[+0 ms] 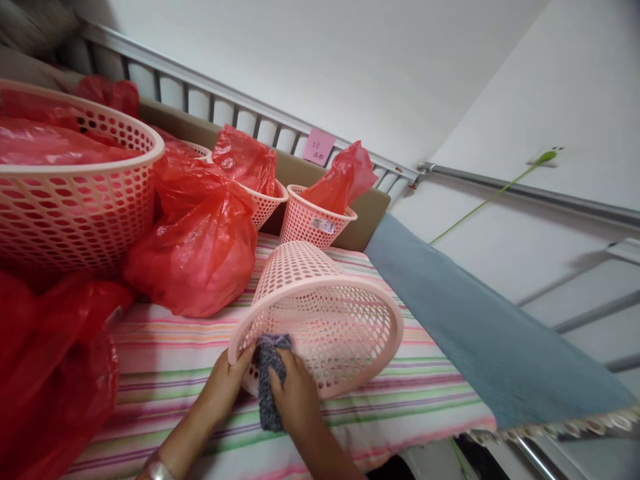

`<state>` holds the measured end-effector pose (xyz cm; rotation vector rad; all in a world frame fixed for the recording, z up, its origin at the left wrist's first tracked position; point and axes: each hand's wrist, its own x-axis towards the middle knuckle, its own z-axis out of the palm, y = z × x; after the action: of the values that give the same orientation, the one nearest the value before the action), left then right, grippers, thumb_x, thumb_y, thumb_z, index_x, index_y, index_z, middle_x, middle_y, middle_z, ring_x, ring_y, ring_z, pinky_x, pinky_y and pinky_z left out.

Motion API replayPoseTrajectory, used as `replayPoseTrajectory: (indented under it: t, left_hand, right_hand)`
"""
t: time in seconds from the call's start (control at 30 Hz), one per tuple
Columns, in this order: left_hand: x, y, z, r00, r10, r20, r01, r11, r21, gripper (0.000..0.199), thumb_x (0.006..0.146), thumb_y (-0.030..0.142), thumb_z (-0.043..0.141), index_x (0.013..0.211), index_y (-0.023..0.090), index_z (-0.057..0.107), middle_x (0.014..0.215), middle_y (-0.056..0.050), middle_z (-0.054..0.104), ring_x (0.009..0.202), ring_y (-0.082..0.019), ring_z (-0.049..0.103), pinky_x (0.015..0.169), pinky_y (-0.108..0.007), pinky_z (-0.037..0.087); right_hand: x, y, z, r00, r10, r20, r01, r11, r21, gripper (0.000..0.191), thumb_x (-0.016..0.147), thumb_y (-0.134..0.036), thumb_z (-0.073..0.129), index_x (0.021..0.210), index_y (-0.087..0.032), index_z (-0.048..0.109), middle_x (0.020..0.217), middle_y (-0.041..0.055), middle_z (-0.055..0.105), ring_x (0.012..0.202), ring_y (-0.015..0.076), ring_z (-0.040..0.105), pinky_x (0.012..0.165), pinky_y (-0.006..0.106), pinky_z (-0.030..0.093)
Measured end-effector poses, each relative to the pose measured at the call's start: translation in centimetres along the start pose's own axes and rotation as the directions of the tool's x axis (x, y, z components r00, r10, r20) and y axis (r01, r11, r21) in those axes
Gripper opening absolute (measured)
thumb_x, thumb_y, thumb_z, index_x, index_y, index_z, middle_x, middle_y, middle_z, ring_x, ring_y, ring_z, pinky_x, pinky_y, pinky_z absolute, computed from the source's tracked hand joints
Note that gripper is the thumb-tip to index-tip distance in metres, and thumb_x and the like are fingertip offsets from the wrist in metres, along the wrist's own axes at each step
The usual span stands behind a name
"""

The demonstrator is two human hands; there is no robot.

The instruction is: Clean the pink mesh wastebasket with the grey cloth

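Note:
A pink perforated plastic basket (310,270) lies tipped on its side on the striped cloth, its wide mouth facing me. My left hand (227,380) grips the basket's rim at its lower left. In my right hand (295,390) is a grey-blue cloth (271,393), pressed against the inner side of the rim close to my left fingers. Part of the cloth hangs below the rim. My left fingertips are partly hidden behind the rim and the cloth.
Striped cloth (165,360) covers the bed. Leftward stand a large pink basket (75,207) and stuffed red plastic bags (200,253). Behind, smaller baskets (315,223) hold red bags, near a metal rail (240,100) bearing a pink note (319,147). A blue sheet (440,313) lies right.

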<state>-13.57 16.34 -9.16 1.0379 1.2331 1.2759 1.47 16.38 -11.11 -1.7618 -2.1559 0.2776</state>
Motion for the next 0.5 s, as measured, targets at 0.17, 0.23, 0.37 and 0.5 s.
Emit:
replayPoseTrajectory:
  t: [0.17, 0.23, 0.37, 0.5]
  left_hand:
    - [-0.3, 1.0, 0.0, 0.997, 0.018, 0.073, -0.015, 0.999, -0.033, 0.055, 0.083, 0.040, 0.048, 0.130, 0.013, 0.044, 0.136, -0.009, 0.047, 0.129, -0.026, 0.037, 0.108, -0.039, 0.027]
    - [-0.6, 1.4, 0.3, 0.997, -0.004, 0.072, 0.006, 1.000, -0.030, 0.056, 0.082, 0.040, 0.049, 0.131, 0.013, 0.043, 0.137, -0.009, 0.046, 0.129, -0.027, 0.037, 0.107, -0.041, 0.028]
    - [-1.1, 1.6, 1.1, 0.989, -0.114, 0.092, 0.114, 0.993, 0.007, 0.053, 0.080, 0.044, 0.051, 0.123, 0.013, 0.052, 0.124, -0.012, 0.059, 0.116, -0.030, 0.052, 0.097, -0.043, 0.040]
    - [-0.7, 1.9, 0.2, 0.995, -0.072, 0.072, 0.066, 0.995, 0.078, 0.048, 0.080, 0.046, 0.050, 0.116, 0.014, 0.058, 0.117, -0.011, 0.064, 0.109, -0.030, 0.056, 0.095, -0.041, 0.042]
  right_hand:
    - [6.7, -0.1, -0.2, 0.998, 0.059, 0.012, -0.058, 0.995, -0.087, 0.034, 0.083, -0.028, 0.044, 0.115, -0.022, 0.052, 0.102, 0.0078, 0.061, 0.093, 0.0216, 0.058, 0.079, 0.031, 0.042]
    - [10.0, -0.1, -0.1, 0.993, 0.115, 0.024, -0.111, 0.987, -0.114, 0.035, 0.085, -0.031, 0.042, 0.117, -0.021, 0.052, 0.101, 0.0085, 0.061, 0.091, 0.0217, 0.058, 0.077, 0.031, 0.042]
    - [15.0, 0.5, 0.1, 0.988, 0.152, 0.032, -0.149, 0.984, -0.097, 0.040, 0.089, -0.034, 0.034, 0.124, -0.020, 0.047, 0.109, 0.0102, 0.059, 0.100, 0.0222, 0.055, 0.083, 0.030, 0.039]
    - [16.8, 1.1, 0.5, 0.985, 0.167, 0.035, -0.163, 0.982, -0.096, 0.042, 0.090, -0.036, 0.033, 0.127, -0.019, 0.043, 0.114, 0.0101, 0.057, 0.105, 0.0224, 0.052, 0.086, 0.031, 0.037]
